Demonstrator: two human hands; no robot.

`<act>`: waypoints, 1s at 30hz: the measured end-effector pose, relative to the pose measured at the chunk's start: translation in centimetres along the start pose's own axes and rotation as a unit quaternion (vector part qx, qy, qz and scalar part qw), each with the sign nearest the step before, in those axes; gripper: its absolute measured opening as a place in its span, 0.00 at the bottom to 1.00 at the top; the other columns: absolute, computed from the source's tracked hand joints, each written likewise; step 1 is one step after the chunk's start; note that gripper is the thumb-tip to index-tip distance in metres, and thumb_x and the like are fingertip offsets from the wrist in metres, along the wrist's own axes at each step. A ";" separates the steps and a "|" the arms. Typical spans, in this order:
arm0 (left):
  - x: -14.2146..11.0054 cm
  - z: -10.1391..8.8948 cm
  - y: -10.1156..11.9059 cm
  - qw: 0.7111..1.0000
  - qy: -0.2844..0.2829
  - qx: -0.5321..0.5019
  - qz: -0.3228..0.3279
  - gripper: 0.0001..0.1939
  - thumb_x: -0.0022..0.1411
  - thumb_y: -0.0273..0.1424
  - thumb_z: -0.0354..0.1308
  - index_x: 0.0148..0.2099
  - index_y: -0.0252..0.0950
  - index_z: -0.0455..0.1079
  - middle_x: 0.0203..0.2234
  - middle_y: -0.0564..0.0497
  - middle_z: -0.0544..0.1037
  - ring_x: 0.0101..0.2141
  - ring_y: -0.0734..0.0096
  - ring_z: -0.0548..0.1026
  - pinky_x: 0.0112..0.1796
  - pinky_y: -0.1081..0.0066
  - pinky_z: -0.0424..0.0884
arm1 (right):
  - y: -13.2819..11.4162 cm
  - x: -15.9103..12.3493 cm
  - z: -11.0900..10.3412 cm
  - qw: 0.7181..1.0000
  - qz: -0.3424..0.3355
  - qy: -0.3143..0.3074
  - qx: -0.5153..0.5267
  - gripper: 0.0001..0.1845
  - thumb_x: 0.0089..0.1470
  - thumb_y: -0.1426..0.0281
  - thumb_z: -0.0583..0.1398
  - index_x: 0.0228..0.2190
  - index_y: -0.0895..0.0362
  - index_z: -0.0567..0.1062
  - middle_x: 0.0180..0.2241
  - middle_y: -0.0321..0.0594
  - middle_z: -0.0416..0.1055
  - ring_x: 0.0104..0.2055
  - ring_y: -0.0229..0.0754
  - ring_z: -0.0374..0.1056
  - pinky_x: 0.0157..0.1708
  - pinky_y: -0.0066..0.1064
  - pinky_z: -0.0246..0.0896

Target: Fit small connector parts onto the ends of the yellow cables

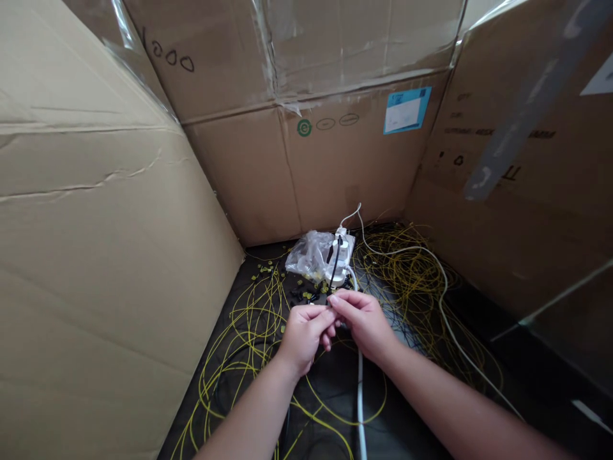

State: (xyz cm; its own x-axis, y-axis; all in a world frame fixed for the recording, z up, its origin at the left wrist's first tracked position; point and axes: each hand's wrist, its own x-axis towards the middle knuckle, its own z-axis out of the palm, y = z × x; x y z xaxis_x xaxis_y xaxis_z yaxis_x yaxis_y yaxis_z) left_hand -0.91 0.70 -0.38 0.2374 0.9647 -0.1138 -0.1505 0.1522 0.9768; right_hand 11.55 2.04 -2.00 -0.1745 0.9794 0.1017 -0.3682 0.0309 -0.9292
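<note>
My left hand (306,335) and my right hand (366,322) meet in front of me, fingertips pinched together. A thin black cable (336,263) runs from the power strip down to the fingertips of my right hand. What lies between the left fingers is hidden. Just beyond the hands, the white power strip (343,254) lies with plugs in it. Beside it on the left is a crumpled clear plastic bag (310,252). Small black pieces (313,297) and small yellow pieces (262,271) are scattered on the dark surface around them.
Loose yellow fibre-like cable (249,329) lies in loops at left, and a tangled yellow pile (407,265) sits at right. A thick white cord (360,396) and a thin white cable (447,300) cross the surface. Cardboard boxes (345,172) wall in the back and both sides.
</note>
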 end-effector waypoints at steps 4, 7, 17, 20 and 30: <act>0.1 0.0 -0.2 1.000 -0.003 -0.005 0.005 0.16 0.53 0.35 0.57 0.20 0.30 0.66 0.14 0.54 0.65 0.13 0.81 0.60 0.15 0.77 0.57 | 0.0 0.1 0.0 1.000 -0.002 -0.018 -0.008 0.12 0.51 0.65 0.59 0.23 0.60 0.71 0.19 0.34 0.63 0.21 0.31 0.59 0.23 0.26 0.52; 0.1 0.0 -0.2 1.000 0.000 -0.013 0.015 0.16 0.54 0.35 0.56 0.20 0.30 0.65 0.14 0.54 0.65 0.13 0.82 0.60 0.15 0.77 0.57 | -0.1 0.0 -0.1 1.000 -0.003 -0.017 -0.012 0.12 0.51 0.64 0.59 0.23 0.60 0.71 0.19 0.34 0.63 0.22 0.32 0.59 0.23 0.26 0.52; 0.1 0.0 -0.3 1.000 -0.005 -0.017 0.022 0.17 0.55 0.36 0.56 0.20 0.30 0.64 0.14 0.54 0.64 0.13 0.82 0.60 0.15 0.77 0.57 | 0.2 0.0 -0.1 1.000 0.016 -0.018 0.011 0.11 0.51 0.64 0.59 0.25 0.60 0.72 0.19 0.34 0.63 0.21 0.32 0.59 0.24 0.27 0.51; 0.1 0.0 -0.4 1.000 -0.003 -0.019 0.021 0.16 0.55 0.36 0.56 0.21 0.30 0.64 0.14 0.55 0.64 0.13 0.82 0.60 0.15 0.77 0.57 | 0.1 0.0 -0.1 1.000 0.018 -0.020 0.015 0.11 0.51 0.64 0.59 0.27 0.60 0.73 0.19 0.34 0.63 0.21 0.32 0.59 0.24 0.27 0.51; 0.2 0.0 -0.3 1.000 -0.001 -0.024 0.019 0.16 0.55 0.37 0.56 0.21 0.30 0.64 0.15 0.55 0.64 0.13 0.82 0.60 0.15 0.77 0.57 | 0.2 0.0 -0.1 0.999 0.025 -0.020 0.018 0.12 0.51 0.64 0.59 0.26 0.60 0.73 0.20 0.35 0.64 0.22 0.32 0.59 0.23 0.27 0.51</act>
State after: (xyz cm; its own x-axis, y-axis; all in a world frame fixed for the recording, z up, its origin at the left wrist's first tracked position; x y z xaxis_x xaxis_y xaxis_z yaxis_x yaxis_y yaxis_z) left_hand -0.78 0.83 -0.66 0.2332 0.9694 -0.0765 -0.2044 0.1257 0.9708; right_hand 11.57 2.11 -2.18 -0.2304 0.9706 0.0697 -0.3910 -0.0268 -0.9200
